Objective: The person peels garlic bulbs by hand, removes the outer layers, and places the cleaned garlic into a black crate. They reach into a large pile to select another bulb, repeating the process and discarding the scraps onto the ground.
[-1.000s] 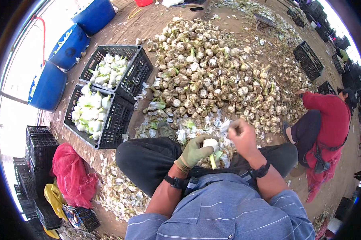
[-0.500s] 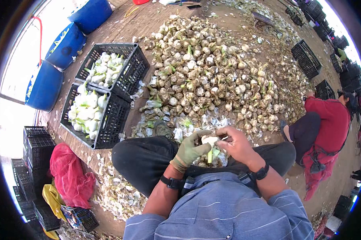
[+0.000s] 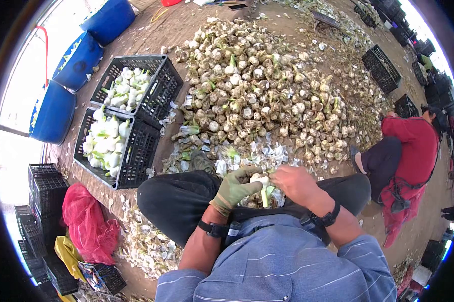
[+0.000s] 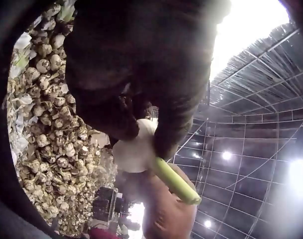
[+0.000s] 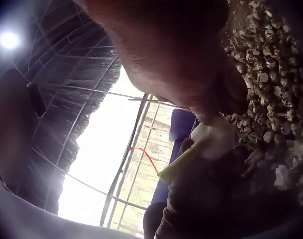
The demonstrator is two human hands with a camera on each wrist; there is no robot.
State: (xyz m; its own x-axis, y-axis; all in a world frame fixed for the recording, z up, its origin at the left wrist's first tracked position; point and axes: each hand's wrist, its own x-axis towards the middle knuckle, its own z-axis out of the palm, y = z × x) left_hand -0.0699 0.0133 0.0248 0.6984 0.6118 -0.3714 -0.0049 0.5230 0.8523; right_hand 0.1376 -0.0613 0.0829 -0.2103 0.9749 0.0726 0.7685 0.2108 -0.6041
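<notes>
A white garlic bulb with a cut green stem is gripped in my gloved left hand, above the lap. The stem points down toward the body. My bare right hand has its fingers curled in at the bulb's right side. In the left wrist view the bulb and its stem stick out below the dark glove. The right wrist view has the right hand's fingers against the bulb; the fingertips are partly hidden.
Beyond the legs lies a large heap of unpeeled garlic. Two black crates of white bulbs stand at the left, near blue tubs. A person in red sits at the right. Peel scraps cover the ground.
My right hand has come down from above, reached the bulb and shifted slightly right along its side. The left hand still holds the bulb. The head view has shifted a little.
</notes>
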